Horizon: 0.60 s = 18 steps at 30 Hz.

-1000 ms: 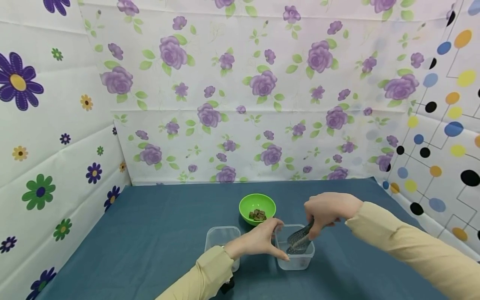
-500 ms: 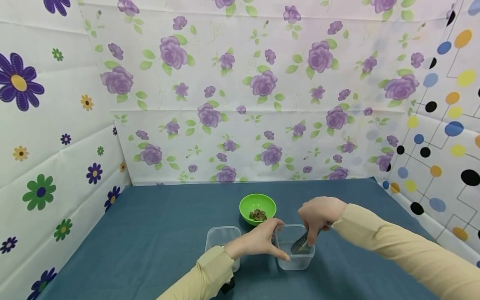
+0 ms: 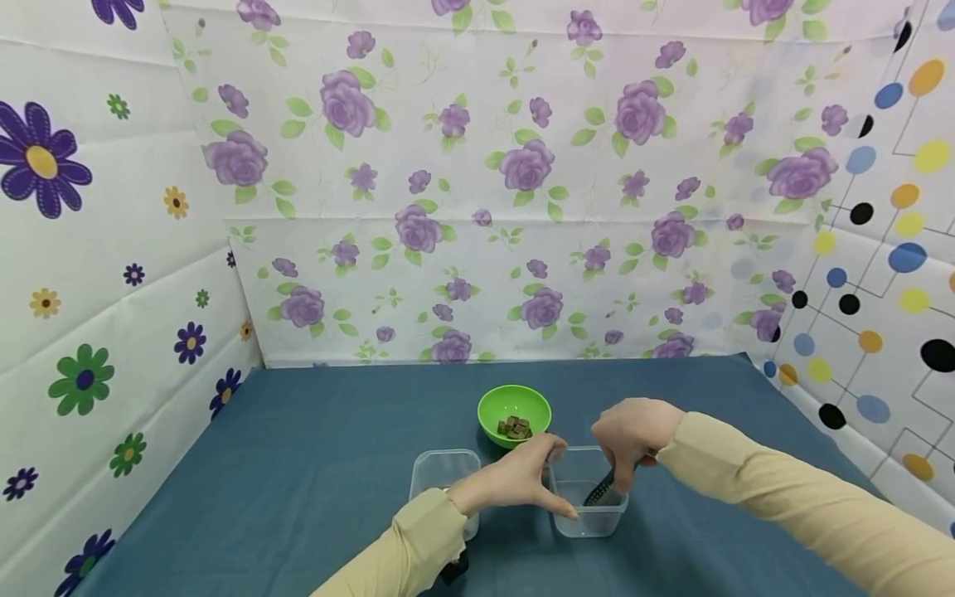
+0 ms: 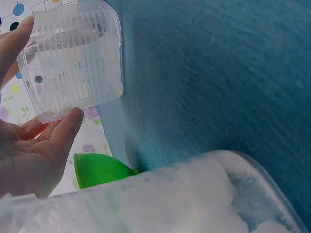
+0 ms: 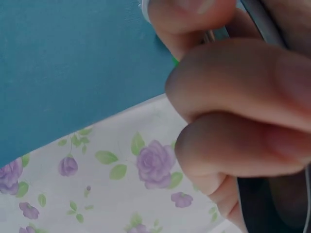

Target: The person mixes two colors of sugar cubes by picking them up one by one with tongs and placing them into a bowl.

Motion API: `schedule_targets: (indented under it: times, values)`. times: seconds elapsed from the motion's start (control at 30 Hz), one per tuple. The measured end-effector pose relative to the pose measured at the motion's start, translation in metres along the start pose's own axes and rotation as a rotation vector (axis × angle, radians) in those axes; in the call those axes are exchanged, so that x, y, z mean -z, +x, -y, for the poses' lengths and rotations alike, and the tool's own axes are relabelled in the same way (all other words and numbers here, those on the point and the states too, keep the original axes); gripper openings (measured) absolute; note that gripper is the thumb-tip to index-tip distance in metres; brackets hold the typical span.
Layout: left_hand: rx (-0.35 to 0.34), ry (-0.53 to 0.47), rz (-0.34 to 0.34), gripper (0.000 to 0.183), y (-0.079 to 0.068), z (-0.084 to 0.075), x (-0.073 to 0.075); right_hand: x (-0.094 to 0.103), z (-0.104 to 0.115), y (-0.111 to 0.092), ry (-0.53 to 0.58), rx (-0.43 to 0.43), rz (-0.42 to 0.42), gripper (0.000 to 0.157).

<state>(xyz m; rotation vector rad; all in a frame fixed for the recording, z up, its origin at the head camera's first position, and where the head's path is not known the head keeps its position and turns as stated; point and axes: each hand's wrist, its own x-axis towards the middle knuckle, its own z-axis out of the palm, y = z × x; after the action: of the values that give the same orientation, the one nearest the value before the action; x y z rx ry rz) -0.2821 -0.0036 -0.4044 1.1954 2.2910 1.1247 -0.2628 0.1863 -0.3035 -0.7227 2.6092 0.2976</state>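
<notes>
My left hand (image 3: 515, 479) grips a clear plastic container (image 3: 587, 524) between thumb and fingers at its left side; the left wrist view shows its ribbed wall (image 4: 73, 68). My right hand (image 3: 634, 431) holds dark tongs (image 3: 597, 492) with perforated ends, which point down into that container. In the right wrist view my curled fingers (image 5: 233, 82) wrap the dark handle (image 5: 262, 204). What lies between the tongs' ends cannot be made out. Just behind the left hand stands a green bowl (image 3: 513, 396) with several brown cubes (image 3: 515, 428).
A second clear container (image 3: 442, 466) stands left of the first, partly hidden by my left forearm; white fluffy-looking contents (image 4: 194, 194) show inside it from the left wrist. A blue cloth (image 3: 336, 464) covers the table. Patterned sheets (image 3: 477, 182) close off the back and both sides.
The right hand has moved down and left over the container. The tongs' ends, spread apart a second ago, now appear close together and lower. The left hand and container stay put.
</notes>
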Motion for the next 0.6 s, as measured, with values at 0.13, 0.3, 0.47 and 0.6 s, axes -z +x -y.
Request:
schedule_targets:
  times: [0.13, 0.3, 0.47, 0.6]
  values:
    - [0.005, 0.002, -0.004, 0.077, 0.0, 0.0, 0.0, -0.001, -0.001, 0.001, 0.01, 0.005, 0.008, 0.034]
    - [0.01, 0.004, -0.008, 0.076, 0.0, -0.001, 0.0, -0.002, -0.006, -0.001, 0.052, 0.033, -0.005, 0.034]
    - [0.014, 0.001, -0.005, 0.076, 0.0, -0.002, 0.0, -0.002, -0.015, -0.006, 0.107, 0.05, -0.038, 0.036]
    - [0.017, 0.0, -0.005, 0.077, 0.0, -0.002, 0.0, -0.002, -0.025, -0.01, 0.143, 0.082, -0.062, 0.035]
